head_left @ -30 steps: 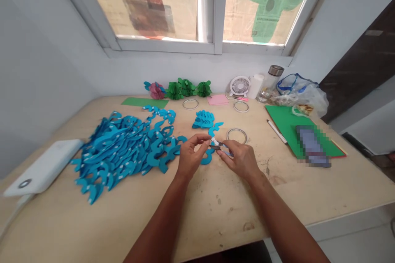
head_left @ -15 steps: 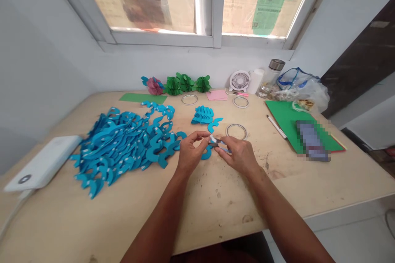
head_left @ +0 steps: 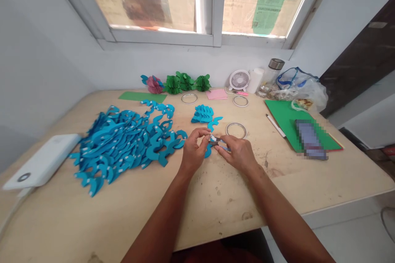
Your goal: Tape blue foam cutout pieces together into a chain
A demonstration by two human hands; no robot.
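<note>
My left hand [head_left: 194,152] and my right hand [head_left: 236,155] meet above the table, pinching a small blue cut-out [head_left: 218,143] with a white strip on it between their fingertips. A dark bit among the fingers is too small to name. Just beneath them lies another curved blue piece [head_left: 208,151], partly hidden by my left hand. A large heap of blue hook-shaped cut-outs [head_left: 123,148] spreads to the left of my hands. A small stack of them [head_left: 202,114] sits ahead, with a loose piece [head_left: 214,122] beside it.
Thin rings [head_left: 235,130] lie on the pale wooden table [head_left: 216,197], near green paper honeycomb decorations [head_left: 185,82]. A white flat device [head_left: 41,161] sits at left. To the right are a green board [head_left: 296,125], a pen [head_left: 275,125], a small fan [head_left: 239,80], and a plastic bag [head_left: 304,90].
The whole scene sits slightly higher in the view, so my head has tipped down. My hands stay together on the small blue cut-out, with only slight finger shifts.
</note>
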